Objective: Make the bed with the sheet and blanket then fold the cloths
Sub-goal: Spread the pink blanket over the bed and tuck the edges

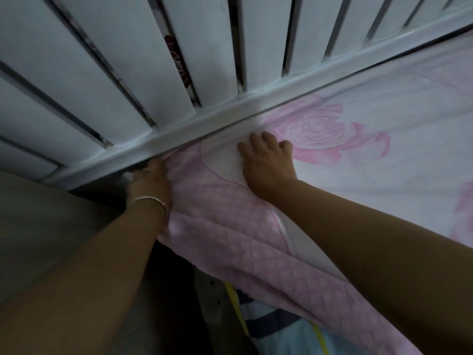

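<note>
Nearest the camera, two bare forearms reach forward over the corner of the bed. Below them a striped cloth with a yellow edge (276, 326) lies bunched in the dark beside the bed, not yet folded. Just beyond, the pink quilted border of the sheet (230, 226) hangs off the mattress edge. The left hand (151, 178), a thin bangle (151, 199) at its wrist, pushes down into the gap at the corner; its fingertips are hidden there, so whether it grips fabric cannot be told. It is probably tucking the corner in. The right hand (268, 162) lies flat, fingers nearly straight, pressing the sheet's top beside a printed rose, likely to keep it from sliding. Farthest off, the white slatted headboard (179, 73) stands tight against the mattress, leaving only a narrow slot to work in.
</note>
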{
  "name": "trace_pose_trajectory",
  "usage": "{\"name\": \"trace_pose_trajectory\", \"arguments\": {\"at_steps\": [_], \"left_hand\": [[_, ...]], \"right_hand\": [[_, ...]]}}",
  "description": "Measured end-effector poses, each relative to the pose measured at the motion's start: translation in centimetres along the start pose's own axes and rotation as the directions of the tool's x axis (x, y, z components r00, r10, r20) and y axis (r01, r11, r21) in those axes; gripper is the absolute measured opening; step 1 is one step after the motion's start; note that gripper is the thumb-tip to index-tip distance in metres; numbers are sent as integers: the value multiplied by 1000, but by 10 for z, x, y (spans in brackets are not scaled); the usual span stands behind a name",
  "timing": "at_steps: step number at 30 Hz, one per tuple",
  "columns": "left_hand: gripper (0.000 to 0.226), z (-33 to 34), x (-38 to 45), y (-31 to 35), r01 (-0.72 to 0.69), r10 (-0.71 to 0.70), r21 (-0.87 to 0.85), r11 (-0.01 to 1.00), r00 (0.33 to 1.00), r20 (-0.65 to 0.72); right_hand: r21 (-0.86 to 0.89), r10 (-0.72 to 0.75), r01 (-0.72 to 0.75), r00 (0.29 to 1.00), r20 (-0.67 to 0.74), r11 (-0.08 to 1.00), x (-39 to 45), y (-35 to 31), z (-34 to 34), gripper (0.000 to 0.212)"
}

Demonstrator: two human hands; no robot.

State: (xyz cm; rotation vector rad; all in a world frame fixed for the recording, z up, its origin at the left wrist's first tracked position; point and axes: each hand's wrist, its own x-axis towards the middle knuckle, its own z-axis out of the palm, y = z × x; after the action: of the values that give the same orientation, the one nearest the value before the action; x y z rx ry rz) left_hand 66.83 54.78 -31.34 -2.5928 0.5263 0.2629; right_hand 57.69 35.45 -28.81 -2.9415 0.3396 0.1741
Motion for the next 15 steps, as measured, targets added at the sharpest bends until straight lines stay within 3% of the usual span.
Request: {"name": "trace_pose_trajectory", "arguments": {"at_steps": [1, 3, 5, 7, 9, 11, 13, 15], "left_hand": [[42, 4, 7, -7, 72, -70, -11, 997, 990, 123], [46, 13, 15, -17, 180, -165, -51, 982, 962, 220], [60, 17, 20, -19, 148, -125, -64, 987, 951, 281], [59, 6, 16, -8, 164, -78, -226, 960, 935, 346], [52, -17, 6, 13, 151, -38, -385, 911, 958, 286], [48, -35, -5, 35, 31, 22, -497, 867, 995, 101], [48, -62, -34, 69, -124, 110, -517, 847, 992, -57], [50, -82, -60, 100, -229, 198, -495, 839, 974, -115]], "right_hand": [[5, 6, -6, 1000, 26, 1000, -1, 2, 3, 49], [24, 3, -5, 997, 82, 1000, -2, 3, 6, 56], [59, -12, 4, 992, 129, 998, -3, 5, 6, 58], [86, -52, 38, 986, 159, 996, -6, 8, 1, 59], [109, -95, 75, 977, 189, 991, -17, 16, -9, 59], [108, -112, 90, 969, 222, 990, -31, 27, -17, 58], [65, -86, 73, 970, 229, 995, -61, 48, -24, 57], [35, -33, 26, 973, 228, 999, -89, 70, -26, 56]]}}
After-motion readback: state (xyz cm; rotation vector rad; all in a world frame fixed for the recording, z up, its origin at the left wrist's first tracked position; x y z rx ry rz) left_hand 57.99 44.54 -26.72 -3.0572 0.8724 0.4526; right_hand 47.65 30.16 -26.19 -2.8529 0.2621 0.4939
